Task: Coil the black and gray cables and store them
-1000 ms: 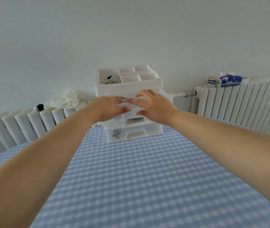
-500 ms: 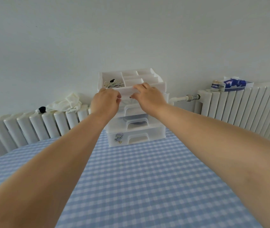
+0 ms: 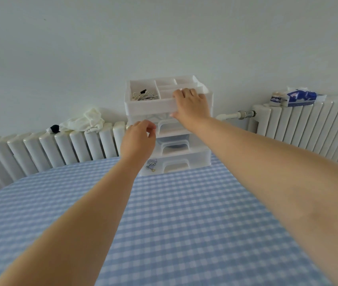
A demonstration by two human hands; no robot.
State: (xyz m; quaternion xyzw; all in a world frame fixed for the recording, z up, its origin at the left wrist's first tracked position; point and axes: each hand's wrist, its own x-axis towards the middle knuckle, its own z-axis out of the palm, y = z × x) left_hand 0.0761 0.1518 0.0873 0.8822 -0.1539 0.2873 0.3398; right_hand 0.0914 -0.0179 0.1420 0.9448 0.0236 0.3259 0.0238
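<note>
Coiled pale cable (image 3: 144,96) inside glossy white plastic compartmented organizer tray (image 3: 149,106).

drawer unit (image 3: 184,162): glossy translucent plastic | tablecloth (image 3: 184,223): matt checked cloth | radiator (image 3: 308,124): smooth

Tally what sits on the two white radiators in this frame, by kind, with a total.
Crumpled white cloth, on the left radiator: 1
Small black object beside that cloth: 1
Small white jar with a blue label, on the right radiator: 1
Blue-and-white tissue pack beside the jar: 1
Total: 4
</note>
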